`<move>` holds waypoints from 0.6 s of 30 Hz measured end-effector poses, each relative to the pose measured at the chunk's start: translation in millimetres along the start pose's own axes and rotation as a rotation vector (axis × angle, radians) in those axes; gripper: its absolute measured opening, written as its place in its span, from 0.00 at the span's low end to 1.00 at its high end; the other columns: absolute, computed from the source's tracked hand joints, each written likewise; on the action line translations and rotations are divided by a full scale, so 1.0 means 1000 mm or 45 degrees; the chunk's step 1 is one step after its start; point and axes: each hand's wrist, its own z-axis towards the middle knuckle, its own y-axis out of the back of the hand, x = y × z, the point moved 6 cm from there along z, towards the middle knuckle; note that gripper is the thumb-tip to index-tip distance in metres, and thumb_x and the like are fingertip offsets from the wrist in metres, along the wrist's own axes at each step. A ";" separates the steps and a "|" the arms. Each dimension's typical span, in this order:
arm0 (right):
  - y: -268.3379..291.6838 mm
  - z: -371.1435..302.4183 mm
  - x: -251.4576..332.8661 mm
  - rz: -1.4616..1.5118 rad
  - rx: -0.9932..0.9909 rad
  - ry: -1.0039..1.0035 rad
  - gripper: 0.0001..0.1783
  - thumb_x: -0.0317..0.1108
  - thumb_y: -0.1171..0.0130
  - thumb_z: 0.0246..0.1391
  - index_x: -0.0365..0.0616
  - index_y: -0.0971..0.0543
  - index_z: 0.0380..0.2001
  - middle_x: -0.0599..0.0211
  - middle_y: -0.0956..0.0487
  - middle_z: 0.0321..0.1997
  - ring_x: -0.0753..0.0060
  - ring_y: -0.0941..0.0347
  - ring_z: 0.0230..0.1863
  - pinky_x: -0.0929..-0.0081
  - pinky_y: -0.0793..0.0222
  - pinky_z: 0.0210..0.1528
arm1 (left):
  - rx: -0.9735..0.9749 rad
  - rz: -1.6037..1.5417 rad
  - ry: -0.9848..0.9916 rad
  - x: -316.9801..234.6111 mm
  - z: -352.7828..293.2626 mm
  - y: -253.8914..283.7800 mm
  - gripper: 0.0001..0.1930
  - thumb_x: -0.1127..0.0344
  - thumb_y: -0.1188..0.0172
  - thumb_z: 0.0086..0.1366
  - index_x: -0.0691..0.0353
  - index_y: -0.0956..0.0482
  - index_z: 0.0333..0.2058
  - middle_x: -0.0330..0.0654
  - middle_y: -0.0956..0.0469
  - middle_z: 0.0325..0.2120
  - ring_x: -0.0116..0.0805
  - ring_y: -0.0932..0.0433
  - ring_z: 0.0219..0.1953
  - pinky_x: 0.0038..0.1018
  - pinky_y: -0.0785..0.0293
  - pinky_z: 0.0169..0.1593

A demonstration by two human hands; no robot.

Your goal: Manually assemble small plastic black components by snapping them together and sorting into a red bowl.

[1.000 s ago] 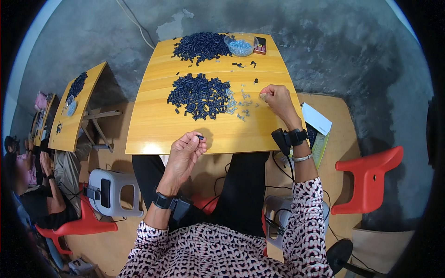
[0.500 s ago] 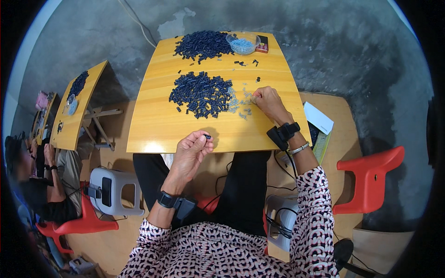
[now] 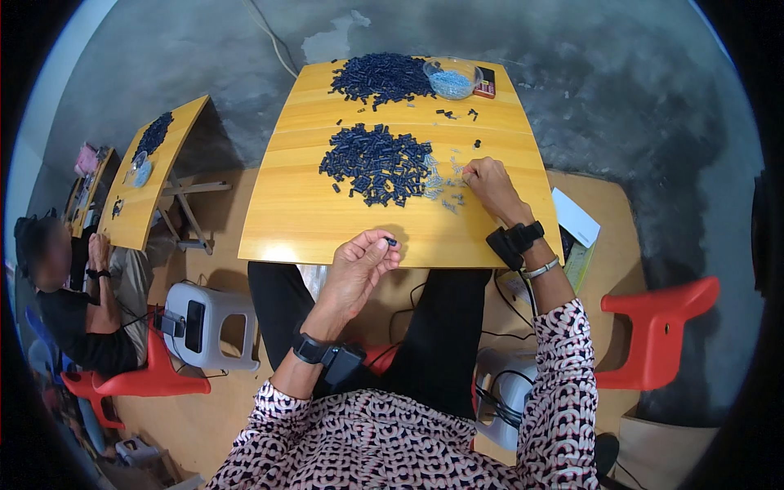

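My left hand (image 3: pixel 359 265) is at the table's front edge, thumb and forefinger closed on a small dark blue plastic piece (image 3: pixel 390 242). Farther off to the right, my right hand (image 3: pixel 492 186) is pinched down at the edge of a loose scatter of tiny clear pieces (image 3: pixel 449 181); whatever lies between its fingertips is too small to make out. Left of that scatter rises a heap of the same dark blue pieces (image 3: pixel 376 163). Both hands work over a yellow wooden table (image 3: pixel 286 220).
A larger dark heap (image 3: pixel 380 77) lies at the back, beside a clear bowl (image 3: pixel 452 80) of pale blue bits and a red-and-black box (image 3: pixel 484 83). A red stool (image 3: pixel 657 335) stands right. At left, another person (image 3: pixel 82 302) sits at a second table (image 3: pixel 175 139).
The whole view has shifted, so the table appears slightly farther right. Both hands keep nearly the same places and grips relative to the table.
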 end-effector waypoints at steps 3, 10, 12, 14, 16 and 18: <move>0.001 0.002 0.000 0.070 0.004 0.030 0.09 0.28 0.48 0.49 0.31 0.23 0.25 0.41 0.24 0.29 0.45 0.27 0.37 0.60 0.32 0.41 | -0.018 0.004 -0.024 -0.004 0.000 0.001 0.08 0.68 0.46 0.63 0.65 0.26 0.39 0.41 0.23 0.33 0.26 0.25 0.32 0.21 0.26 0.40; 0.011 -0.002 -0.019 0.188 0.109 -0.052 0.10 0.28 0.50 0.51 0.31 0.22 0.28 0.43 0.23 0.29 0.50 0.26 0.34 0.63 0.31 0.40 | -0.047 0.017 -0.001 0.008 0.004 -0.002 0.08 0.68 0.46 0.63 0.65 0.26 0.39 0.41 0.24 0.33 0.25 0.26 0.32 0.21 0.27 0.40; 0.011 -0.003 -0.028 0.182 0.061 -0.015 0.10 0.27 0.50 0.51 0.31 0.22 0.29 0.43 0.23 0.30 0.51 0.25 0.34 0.64 0.31 0.39 | -0.032 -0.015 -0.012 0.010 0.006 -0.003 0.07 0.69 0.46 0.63 0.64 0.26 0.39 0.42 0.23 0.32 0.26 0.24 0.32 0.21 0.26 0.39; 0.015 -0.004 -0.035 0.175 0.011 0.020 0.10 0.27 0.51 0.51 0.31 0.22 0.29 0.44 0.22 0.30 0.52 0.25 0.34 0.65 0.31 0.39 | -0.028 -0.012 -0.010 0.013 0.007 -0.005 0.07 0.69 0.46 0.63 0.64 0.26 0.39 0.42 0.23 0.32 0.26 0.24 0.32 0.21 0.26 0.39; 0.019 -0.005 -0.030 0.239 0.064 -0.006 0.10 0.25 0.51 0.49 0.31 0.22 0.30 0.44 0.22 0.31 0.53 0.25 0.35 0.66 0.30 0.39 | -0.033 -0.007 -0.012 0.013 0.007 -0.004 0.07 0.69 0.46 0.63 0.64 0.26 0.39 0.42 0.23 0.32 0.26 0.24 0.32 0.21 0.26 0.39; 0.018 -0.005 -0.028 0.229 0.047 0.015 0.10 0.25 0.52 0.49 0.31 0.22 0.30 0.45 0.22 0.31 0.53 0.25 0.35 0.67 0.30 0.40 | -0.044 -0.001 -0.011 0.011 0.007 -0.002 0.08 0.69 0.46 0.63 0.64 0.26 0.39 0.42 0.23 0.33 0.26 0.24 0.32 0.21 0.26 0.39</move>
